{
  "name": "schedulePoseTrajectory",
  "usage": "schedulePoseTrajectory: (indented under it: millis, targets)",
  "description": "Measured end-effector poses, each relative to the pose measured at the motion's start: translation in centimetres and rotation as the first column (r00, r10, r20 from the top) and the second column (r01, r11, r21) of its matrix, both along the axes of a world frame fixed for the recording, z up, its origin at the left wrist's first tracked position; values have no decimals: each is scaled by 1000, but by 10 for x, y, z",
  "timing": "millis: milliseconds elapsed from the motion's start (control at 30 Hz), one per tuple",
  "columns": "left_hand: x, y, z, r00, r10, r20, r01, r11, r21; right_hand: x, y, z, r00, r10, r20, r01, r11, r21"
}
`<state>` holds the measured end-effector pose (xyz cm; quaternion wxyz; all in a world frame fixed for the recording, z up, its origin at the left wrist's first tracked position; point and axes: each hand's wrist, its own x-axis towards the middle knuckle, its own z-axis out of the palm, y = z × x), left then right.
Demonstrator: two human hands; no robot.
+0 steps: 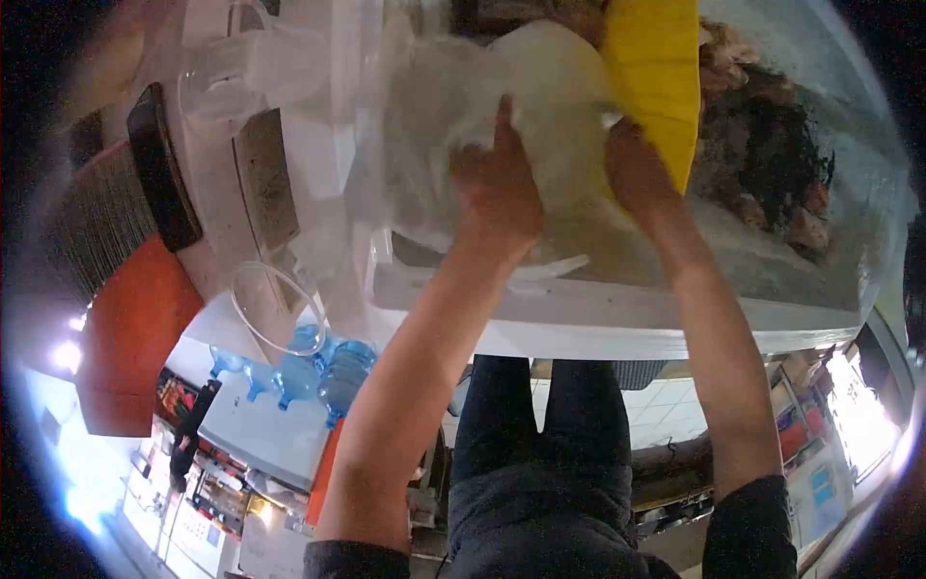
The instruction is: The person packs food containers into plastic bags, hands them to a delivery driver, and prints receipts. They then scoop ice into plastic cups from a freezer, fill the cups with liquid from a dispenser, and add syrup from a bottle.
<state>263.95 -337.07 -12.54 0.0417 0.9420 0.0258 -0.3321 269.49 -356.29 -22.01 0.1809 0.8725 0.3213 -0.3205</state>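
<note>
A cloudy, see-through plastic bag (555, 82) lies between my two hands, blurred by motion. My left hand (497, 188) is on the bag's near left part, with the index finger stretched forward and the other fingers curled into the plastic. At the right edge of the bag, my right hand (639, 169) is closed, and a small pale bit shows at its fingertips. Just beyond that hand stands a bright yellow sheet or panel (656, 72), partly behind the bag. What the bag contains cannot be made out.
Dark and reddish chunks, perhaps meat, lie in the white-rimmed container (617, 333) at the right. A clear plastic tub (227, 82) is at upper left. Blue water bottles (342, 376), an orange panel (140, 333) and a clear loop (280, 309) are lower left.
</note>
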Motion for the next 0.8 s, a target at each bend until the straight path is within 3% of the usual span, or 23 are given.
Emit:
schedulePoseTrajectory:
  millis: [33, 67, 100, 167, 200, 267, 300, 333, 367, 400, 433, 467, 500, 533, 600, 633, 700, 800]
  targets:
    - [3, 3, 0, 1000, -4, -13, 4, 1000, 0, 14, 11, 56, 954, -292, -72, 300, 942, 152]
    - [9, 10, -7, 960, -154, 234, 157, 988, 3, 25, 19, 86, 821, -543, -178, 571, 778, 262]
    - [14, 14, -6, 832, -285, 476, 298, 953, 51, 26, 17, 90, 821, -542, -177, 570, 779, 260]
    - [19, 18, -2, 817, -267, 511, 306, 952, 9, 25, 13, 97, 873, -296, -388, 468, 733, 493]
    - [22, 19, 0, 799, -250, 546, 318, 948, -31, 24, 18, 89, 872, -299, -388, 470, 735, 489]
    - [25, 29, 1, 823, -198, 532, 313, 940, -136, 14, 42, 57, 876, -76, -476, 337, 803, 491]
    - [27, 36, 1, 847, -147, 511, 300, 926, -231, 8, 51, 43, 874, -84, -478, 342, 806, 483]
    - [29, 45, -6, 848, -146, 510, 303, 922, -241, -1, 58, 29, 905, -210, -370, 382, 782, 492]
    - [32, 53, -15, 788, -55, 613, 290, 912, -291, -5, 59, 18, 909, -331, -253, 416, 756, 505]
    - [32, 56, -22, 716, 42, 697, 282, 896, -344, -1, 55, 5, 906, -339, -255, 423, 760, 493]
    - [40, 51, -8, 722, 49, 690, 285, 888, -361, 3, 48, -9, 939, -306, 158, 152, 779, 608]
    - [55, 47, 25, 884, 306, 353, -40, 803, -595, -1, 40, -18, 801, -258, 540, -146, 790, 595]
    - [60, 44, 47, 869, 490, -68, -405, 628, -664, -2, 34, -9, 814, -253, 524, -130, 799, 587]
    - [58, 44, 50, 871, 483, -92, -415, 621, -665, 12, 32, 11, 855, -285, 434, -55, 782, 620]
    - [54, 48, 56, 953, 227, 200, -89, 841, -534, 32, 32, 25, 900, -334, 279, 74, 748, 659]
    - [56, 41, 75, 956, 225, 188, -91, 838, -538, 40, 35, 20, 913, -346, 219, 126, 746, 654]
    - [63, 19, 120, 872, 473, -122, -458, 704, -542, 57, 44, 1, 923, -364, 126, 207, 743, 636]
    - [63, 1, 132, 886, 462, -34, -416, 762, -497, 74, 43, -20, 933, -359, 7, 290, 764, 576]
